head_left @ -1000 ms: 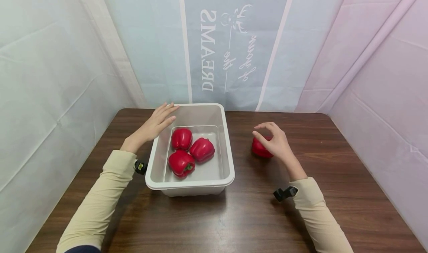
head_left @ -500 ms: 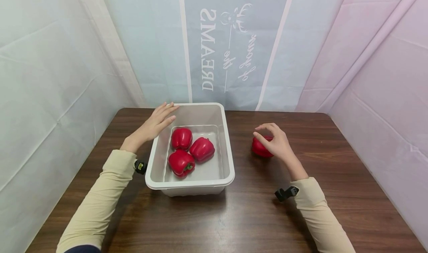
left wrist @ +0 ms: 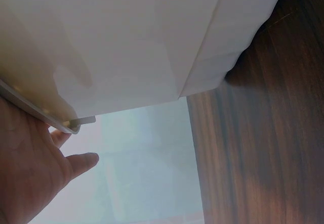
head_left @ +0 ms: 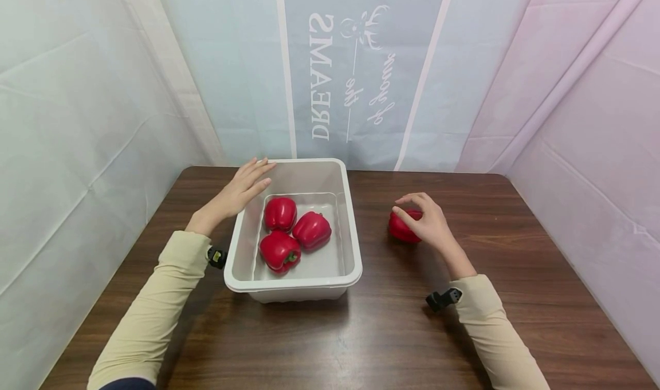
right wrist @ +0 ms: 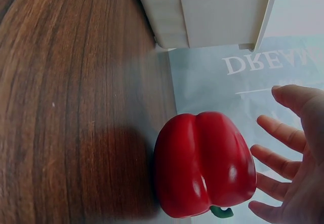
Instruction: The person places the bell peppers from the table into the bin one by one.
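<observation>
My left hand lies over the far left rim of a pale grey plastic bin, fingers straight. In the left wrist view its thumb and palm show beside the bin's rim. Three glossy red bell peppers sit together on the bin's floor. To the right of the bin, another red bell pepper rests on the table, partly covered by my right hand. In the right wrist view the right hand's spread, slightly bent fingers hover right at the side of that bell pepper, not closed round it.
The dark wood-grain table carries the bin left of centre. A pale blue cloth printed with letters hangs behind the table's back edge. White cloth walls stand at both sides.
My right hand has sunk and shifted very slightly to the right over the lone bell pepper. The left hand, the bin and the peppers stay where they were.
</observation>
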Tool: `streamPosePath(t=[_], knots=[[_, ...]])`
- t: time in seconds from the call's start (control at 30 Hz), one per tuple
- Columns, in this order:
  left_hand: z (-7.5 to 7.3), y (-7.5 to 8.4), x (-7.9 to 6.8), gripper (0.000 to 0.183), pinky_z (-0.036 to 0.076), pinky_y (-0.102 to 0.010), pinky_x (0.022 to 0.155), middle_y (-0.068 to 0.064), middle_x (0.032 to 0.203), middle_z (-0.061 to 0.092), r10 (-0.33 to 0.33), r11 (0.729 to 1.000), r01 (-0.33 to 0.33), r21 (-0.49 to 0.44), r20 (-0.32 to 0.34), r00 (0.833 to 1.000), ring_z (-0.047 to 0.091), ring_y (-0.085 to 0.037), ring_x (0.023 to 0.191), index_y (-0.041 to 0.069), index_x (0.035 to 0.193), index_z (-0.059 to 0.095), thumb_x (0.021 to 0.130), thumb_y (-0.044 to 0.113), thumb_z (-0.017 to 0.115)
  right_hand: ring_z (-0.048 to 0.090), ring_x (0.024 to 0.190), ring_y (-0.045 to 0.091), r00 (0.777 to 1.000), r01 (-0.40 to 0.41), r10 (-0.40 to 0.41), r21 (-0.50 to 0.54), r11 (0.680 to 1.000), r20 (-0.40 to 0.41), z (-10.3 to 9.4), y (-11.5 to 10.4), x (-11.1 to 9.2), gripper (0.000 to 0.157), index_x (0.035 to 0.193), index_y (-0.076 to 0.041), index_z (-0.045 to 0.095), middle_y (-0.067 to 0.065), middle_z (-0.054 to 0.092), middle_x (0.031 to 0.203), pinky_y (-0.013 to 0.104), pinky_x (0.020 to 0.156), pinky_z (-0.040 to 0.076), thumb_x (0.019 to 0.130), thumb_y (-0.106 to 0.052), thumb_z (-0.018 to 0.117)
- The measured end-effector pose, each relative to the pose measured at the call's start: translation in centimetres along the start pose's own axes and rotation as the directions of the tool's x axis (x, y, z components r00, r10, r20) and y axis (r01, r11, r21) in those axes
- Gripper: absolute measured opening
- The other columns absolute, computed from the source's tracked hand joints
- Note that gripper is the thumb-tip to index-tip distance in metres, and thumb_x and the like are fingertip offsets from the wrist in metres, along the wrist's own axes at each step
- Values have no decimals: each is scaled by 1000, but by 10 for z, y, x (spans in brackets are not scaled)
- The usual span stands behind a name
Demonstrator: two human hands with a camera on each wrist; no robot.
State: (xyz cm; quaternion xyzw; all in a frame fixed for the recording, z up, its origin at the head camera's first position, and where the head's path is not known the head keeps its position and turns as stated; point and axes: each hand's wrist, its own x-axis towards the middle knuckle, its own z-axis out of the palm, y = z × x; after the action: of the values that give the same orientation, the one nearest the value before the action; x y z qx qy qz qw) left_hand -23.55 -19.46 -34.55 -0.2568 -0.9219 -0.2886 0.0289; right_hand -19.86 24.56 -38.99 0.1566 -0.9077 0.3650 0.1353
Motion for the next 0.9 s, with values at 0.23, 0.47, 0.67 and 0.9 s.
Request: streamPosePath(t=[0.23,0.47,0.67,0.9], knots=[[1,0,0,55,2,-56,112,-11,154,19,-1,1000,1,-3,1,1000,1,-28,143,19,146,30,98,45,35,52,110,27,1000,-10,10,0,1000,14,2,3,-2,29,104,-12,67,8,58,112,49,91,41,87,-35,64],[2,-1,-1,56,2,-56,111,-10,154,18,-2,1000,2,-5,1,1000,1,-28,143,20,146,30,98,46,34,52,110,26,1000,-10,10,-2,1000,15,5,7,-2,28,104,-12,67,8,58,112,49,91,41,87,-35,64],[2,-1,0,55,2,-56,112,-10,154,19,-2,1000,2,1,-4,1000,2,-30,143,20,146,30,98,45,34,52,110,27,1000,-7,7,-7,1000,20,5,8,-2,29,104,-13,66,8,58,112,50,92,41,87,-35,64],[1,-1,1,54,2,-57,111,-12,154,19,4,1000,-4,6,-9,1000,4,-32,142,20,146,30,98,44,34,50,111,29,997,-39,40,-21,999,73,7,11,-2,32,109,-13,64,9,56,117,54,92,43,87,-36,63]])
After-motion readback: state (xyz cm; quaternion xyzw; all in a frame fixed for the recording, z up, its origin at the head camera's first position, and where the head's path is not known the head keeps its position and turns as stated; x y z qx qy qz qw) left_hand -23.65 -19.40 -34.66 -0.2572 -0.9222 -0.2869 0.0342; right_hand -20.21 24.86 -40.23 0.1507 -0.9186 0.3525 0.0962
